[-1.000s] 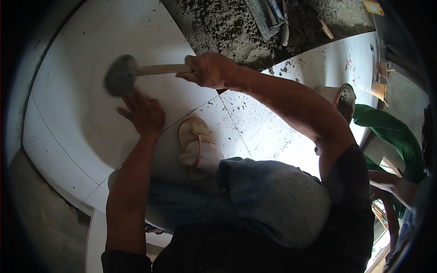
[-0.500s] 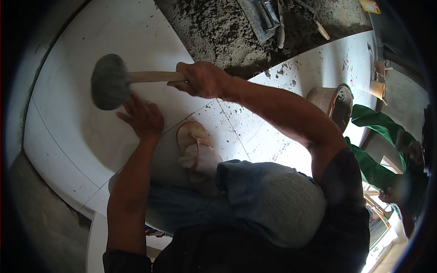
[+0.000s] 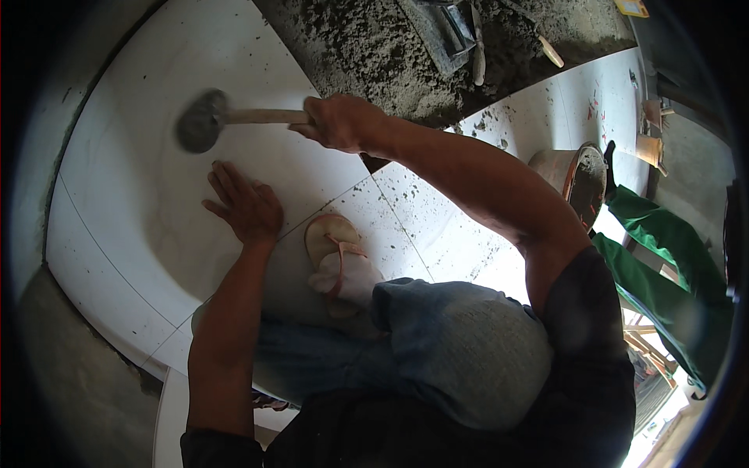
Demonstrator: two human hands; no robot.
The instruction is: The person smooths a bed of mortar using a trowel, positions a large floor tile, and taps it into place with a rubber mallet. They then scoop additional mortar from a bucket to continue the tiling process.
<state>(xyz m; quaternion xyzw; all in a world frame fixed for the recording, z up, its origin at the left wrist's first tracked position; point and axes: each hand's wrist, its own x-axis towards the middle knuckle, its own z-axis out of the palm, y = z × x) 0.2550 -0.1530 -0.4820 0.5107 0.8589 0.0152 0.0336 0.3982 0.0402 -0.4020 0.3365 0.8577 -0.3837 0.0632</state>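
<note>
My right hand (image 3: 343, 123) is wrapped round the wooden handle of a rubber mallet (image 3: 201, 121). The dark mallet head, smeared by motion, is over a large white floor tile (image 3: 257, 70); whether it touches the tile I cannot tell. Flat on the same tile lies my left hand (image 3: 246, 204), its fingers spread just below the mallet head. Beyond the tile's far right edge spreads a bed of rough grey mortar (image 3: 351, 47).
On the mortar rest a metal float (image 3: 445, 39) and a wooden-handled trowel (image 3: 550, 51). A mortar bucket (image 3: 573, 178) stands on crumb-strewn tiles at right. My sandalled foot (image 3: 337, 261) is beside the tile joint. Someone in green trousers (image 3: 655, 242) is at far right; a wall edge curves along the left.
The mallet head has shifted up and slightly right, away from my left fingers, and now looks smaller. My left hand stays on the tile. The person in green has shifted.
</note>
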